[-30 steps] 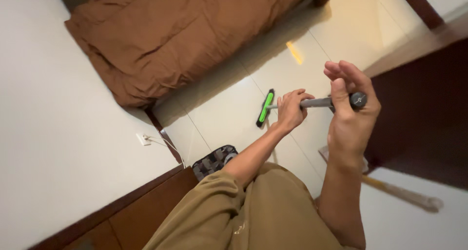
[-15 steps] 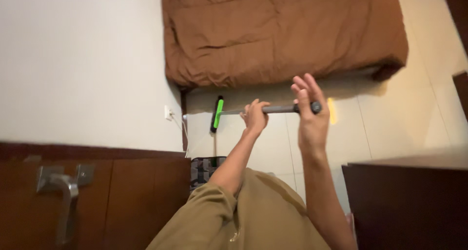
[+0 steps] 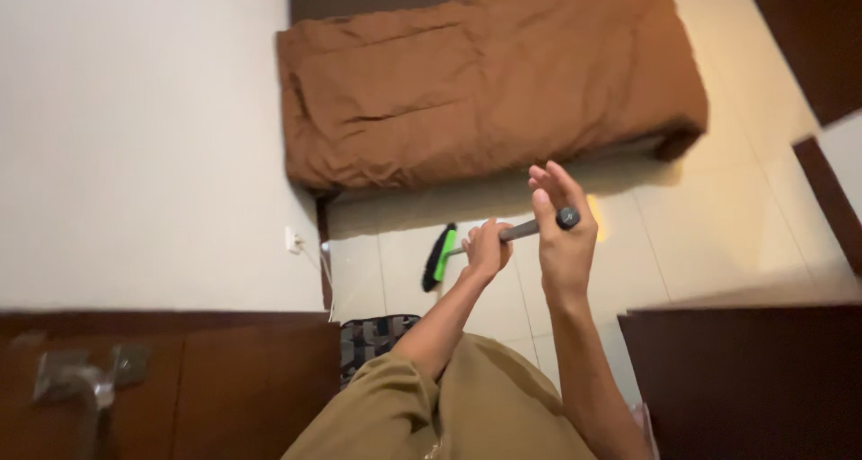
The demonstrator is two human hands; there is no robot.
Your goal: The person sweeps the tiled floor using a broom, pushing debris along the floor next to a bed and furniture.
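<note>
A broom with a grey handle (image 3: 528,230) and a black and green head (image 3: 439,258) rests its head on the pale tiled floor (image 3: 718,227). My left hand (image 3: 488,248) is wrapped around the handle partway down. Higher up, my right hand (image 3: 565,236) holds the handle's top end, thumb and palm on it and fingers stretched upward. The broom head lies a little in front of a bed with a brown cover (image 3: 485,74).
A white wall (image 3: 135,137) with a socket (image 3: 294,239) runs on the left. A dark wooden door with a metal lever (image 3: 67,384) is at lower left, dark wooden furniture (image 3: 745,379) at lower right. A patterned mat (image 3: 370,339) lies near my feet.
The view has swung, so the bed now lies across the top. The broom head has come toward me, away from the bed's edge. Both hands keep their hold on the handle.
</note>
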